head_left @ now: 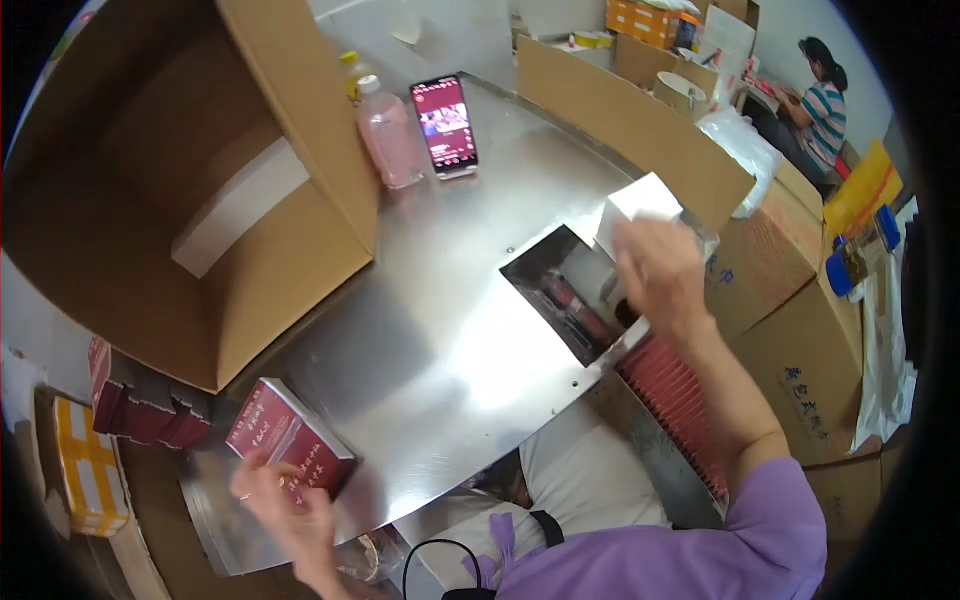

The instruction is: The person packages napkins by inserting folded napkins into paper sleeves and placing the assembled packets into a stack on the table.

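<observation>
Your left hand (285, 505) is at the near edge of the dark red printed box (290, 430), its fingers loosely bent and overlapping the cover; you cannot tell whether they grip it. That box lies on the steel tabletop (400, 350), beside the big open carton (300, 350). Your right hand (662, 265) is blurred over the white box (645, 197) by the rectangular opening (535, 270); how wide its fingers stand, or whether they pinch, you cannot tell.

Dark red box (268, 418) with white lettering, white box (645, 195), purple shirt (680, 555), pink bottle (391, 145), brown carton (305, 120).
</observation>
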{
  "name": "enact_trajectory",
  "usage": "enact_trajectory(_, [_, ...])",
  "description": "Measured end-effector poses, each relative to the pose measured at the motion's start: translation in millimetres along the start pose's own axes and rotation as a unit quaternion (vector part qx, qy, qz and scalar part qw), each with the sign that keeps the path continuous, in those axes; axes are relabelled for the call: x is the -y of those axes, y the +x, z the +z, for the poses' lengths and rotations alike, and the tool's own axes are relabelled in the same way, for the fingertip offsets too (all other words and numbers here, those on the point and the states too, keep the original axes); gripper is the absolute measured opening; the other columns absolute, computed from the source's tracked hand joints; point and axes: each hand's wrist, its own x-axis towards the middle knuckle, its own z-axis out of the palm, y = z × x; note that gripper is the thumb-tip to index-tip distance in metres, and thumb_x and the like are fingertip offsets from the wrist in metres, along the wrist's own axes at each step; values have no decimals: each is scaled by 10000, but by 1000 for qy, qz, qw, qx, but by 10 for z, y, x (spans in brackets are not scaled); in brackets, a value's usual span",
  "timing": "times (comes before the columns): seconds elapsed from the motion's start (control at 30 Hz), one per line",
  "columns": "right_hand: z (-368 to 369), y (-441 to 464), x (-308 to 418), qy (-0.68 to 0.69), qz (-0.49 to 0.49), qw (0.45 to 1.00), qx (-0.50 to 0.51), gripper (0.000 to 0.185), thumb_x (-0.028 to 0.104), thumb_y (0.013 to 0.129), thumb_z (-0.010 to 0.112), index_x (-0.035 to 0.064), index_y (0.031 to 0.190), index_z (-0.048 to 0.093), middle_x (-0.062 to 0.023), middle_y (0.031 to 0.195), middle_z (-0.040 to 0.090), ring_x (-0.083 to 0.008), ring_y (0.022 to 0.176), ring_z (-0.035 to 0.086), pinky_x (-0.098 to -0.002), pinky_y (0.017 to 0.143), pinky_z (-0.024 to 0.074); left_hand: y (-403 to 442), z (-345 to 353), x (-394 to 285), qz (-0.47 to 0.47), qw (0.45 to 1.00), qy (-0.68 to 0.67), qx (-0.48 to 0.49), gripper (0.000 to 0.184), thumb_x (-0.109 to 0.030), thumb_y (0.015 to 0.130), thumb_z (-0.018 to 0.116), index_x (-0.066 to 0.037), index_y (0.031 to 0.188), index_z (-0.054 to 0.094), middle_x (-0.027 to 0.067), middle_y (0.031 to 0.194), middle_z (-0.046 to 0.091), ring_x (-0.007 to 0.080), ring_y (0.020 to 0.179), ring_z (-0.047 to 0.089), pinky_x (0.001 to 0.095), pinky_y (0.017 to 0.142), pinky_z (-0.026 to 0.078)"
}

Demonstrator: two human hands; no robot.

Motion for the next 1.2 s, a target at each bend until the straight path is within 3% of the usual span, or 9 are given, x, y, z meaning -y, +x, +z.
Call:
enact_trajectory(0.1, [322, 23, -487, -78, 39, 996, -3, 218, 211, 850, 685, 44, 990, 691, -122, 957, 619, -282, 960, 582, -437, 778, 446, -62, 15, 446, -80, 968, 159, 178, 303, -41, 799, 645, -44, 1093, 568, 164, 1130, 528, 362, 1138, 486, 516, 1051, 332])
enact_trajectory(0.17, [407, 37, -577, -36, 83, 996, 17, 175, 206, 854, 681, 32, 840, 688, -123, 868, 585, -302, 908, 576, -447, 774, 452, -52, 119, 506, -52, 985, 107, 125, 195, -28, 854, 626, -41, 1043, 579, 148, 1038, 563, 356, 1051, 523, 526, 1058, 313])
enact_trajectory(0.43, [432, 19, -671, 3, 94, 994, -57, 279, 25, 792, 600, 15, 1045, 717, -190, 1007, 646, -367, 977, 613, -468, 838, 493, -3, 728, -859, 97, 968, -179, 147, 235, 33, 840, 634, -26, 1067, 621, 178, 1013, 608, 349, 956, 593, 428, 863, 469])
enact_trajectory(0.57, [329, -256, 261, 126, -116, 985, -29, 295, 84, 787, 625, -24, 1061, 634, -193, 1119, 653, -399, 1008, 640, -537, 917, 489, -81, 1140, -1325, 192, 923, -272, 196, 358, -19, 758, 707, 36, 1094, 598, 245, 1167, 554, 438, 1078, 537, 488, 913, 470])
enact_trajectory(0.6, [-74, -111, 791, 99, -103, 938, 316, 261, 115, 789, 624, 8, 1026, 640, -195, 1089, 647, -402, 1044, 634, -545, 911, 493, -64, 1131, -1341, 193, 926, -274, 173, 432, -58, 723, 742, 60, 1110, 590, 270, 1234, 520, 451, 1113, 517, 482, 936, 468])
enact_trajectory(0.67, [-95, -770, 1096, 242, -324, 911, 84, 351, 227, 846, 614, 89, 1169, 637, -115, 1043, 607, -303, 1072, 613, -552, 1063, 410, -105, 1124, -1074, 157, 939, -229, 205, 672, -198, 646, 809, 67, 1214, 565, 302, 1385, 447, 490, 1220, 471, 536, 1039, 414])
enact_trajectory(0.87, [480, -324, 1362, 96, -219, 922, 305, 203, 158, 777, 665, 36, 935, 632, -100, 883, 598, -290, 939, 627, -686, 1101, 283, -1, 1091, -1474, 113, 975, -110, 159, 800, -263, 668, 793, -13, 1369, 498, 285, 1555, 297, 519, 1380, 305, 669, 1093, 265])
enact_trajectory(0.97, [289, -468, 1086, 336, -191, 910, 147, 207, 96, 755, 647, 24, 947, 619, -141, 900, 617, -330, 880, 629, -585, 1044, 386, -52, 1096, -1197, 135, 972, -37, 189, 646, -258, 741, 724, -84, 1339, 556, 205, 1560, 346, 475, 1373, 339, 598, 1067, 286])
enact_trajectory(1.2, [232, 9, -409, -79, 54, 995, -5, 224, 163, 862, 668, 49, 1055, 673, -113, 929, 623, -292, 967, 596, -464, 905, 433, -9, 1039, -1379, 75, 972, 39, 219, 482, -337, 803, 706, -138, 1239, 651, 193, 1236, 543, 368, 1033, 494, 488, 849, 402])
